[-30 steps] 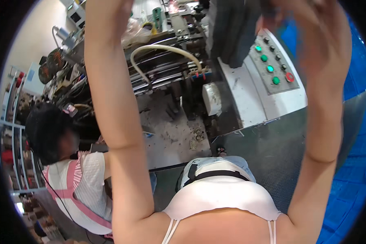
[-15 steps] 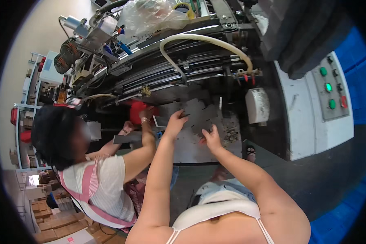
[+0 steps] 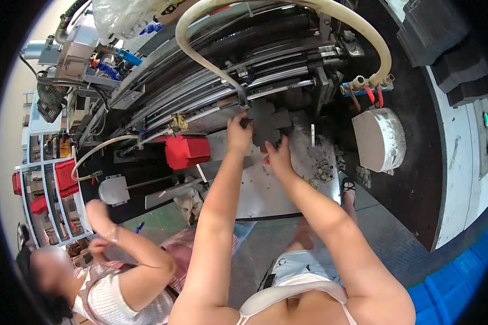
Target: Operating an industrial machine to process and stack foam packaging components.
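A dark grey, die-cut-looking card sheet [image 3: 270,120] with notched edges lies between my hands over the pale work plate [image 3: 255,189], under the machine's front bar. My left hand [image 3: 238,132] has its fingers bent round the sheet's left edge. At the sheet's near edge, my right hand [image 3: 278,158] pinches it between thumb and fingers, the fingertips partly hidden. Small scraps [image 3: 324,172] lie scattered on the plate to the right of my right hand. A red stack of folded-looking pieces [image 3: 187,151] stands left of my left hand.
A machine with metal rollers [image 3: 265,81] and a cream hose [image 3: 382,46] spans the far side. A rounded pale block [image 3: 382,141] juts out at right, beside a white cabinet [image 3: 466,173]. A co-worker [image 3: 124,276] is at my left. Blue crates [image 3: 455,292] stand at lower right.
My view has shifted toward the machine. My hands and the dark sheet are farther in, close to the front bar. The co-worker's hands have left the red stack and drawn back left.
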Tool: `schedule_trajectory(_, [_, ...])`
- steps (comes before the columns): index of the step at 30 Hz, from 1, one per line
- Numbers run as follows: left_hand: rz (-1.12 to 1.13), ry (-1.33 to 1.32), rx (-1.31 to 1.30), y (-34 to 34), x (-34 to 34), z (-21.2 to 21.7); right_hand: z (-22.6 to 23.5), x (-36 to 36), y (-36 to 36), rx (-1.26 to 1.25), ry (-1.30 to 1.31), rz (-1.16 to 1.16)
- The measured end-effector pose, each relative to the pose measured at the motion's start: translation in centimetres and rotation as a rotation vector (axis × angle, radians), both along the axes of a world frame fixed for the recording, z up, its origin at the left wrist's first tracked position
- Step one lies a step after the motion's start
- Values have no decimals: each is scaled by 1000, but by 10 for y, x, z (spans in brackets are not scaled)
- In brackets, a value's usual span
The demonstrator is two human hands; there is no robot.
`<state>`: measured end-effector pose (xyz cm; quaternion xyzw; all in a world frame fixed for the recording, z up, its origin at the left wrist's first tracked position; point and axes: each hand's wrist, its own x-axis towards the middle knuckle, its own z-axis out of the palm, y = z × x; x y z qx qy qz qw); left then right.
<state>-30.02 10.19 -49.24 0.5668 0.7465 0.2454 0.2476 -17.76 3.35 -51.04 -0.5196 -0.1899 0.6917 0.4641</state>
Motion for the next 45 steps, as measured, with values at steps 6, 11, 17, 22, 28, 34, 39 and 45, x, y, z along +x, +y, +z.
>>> schedule_trajectory(6, [-342, 545, 417, -12, 14, 42, 13, 0, 1, -73, -9, 55])
schedule_trajectory(11, [-653, 378, 143, -10, -2, 49, 10, -4, -1, -117, 19, 4])
schedule_trajectory(17, [-849, 487, -22, -33, 8, 64, -2, 3, -1, -28, 35, 16])
schedule_trajectory(22, [-872, 563, -74, -29, 11, 58, -8, 6, -1, -52, 38, 85])
schedule_trajectory(28, [-848, 522, -72, -23, 10, 58, 3, 11, -1, -83, 87, 132])
schedule_trajectory(34, [-940, 333, -119, -3, -2, 65, 6, 27, -31, -220, 48, -45])
schedule_trajectory(39, [-932, 212, -119, 3, -13, 60, 11, 30, -38, -253, 142, 132])
schedule_trajectory(45, [-962, 243, -269, 13, -5, 70, 21, 35, -27, -201, 110, 114])
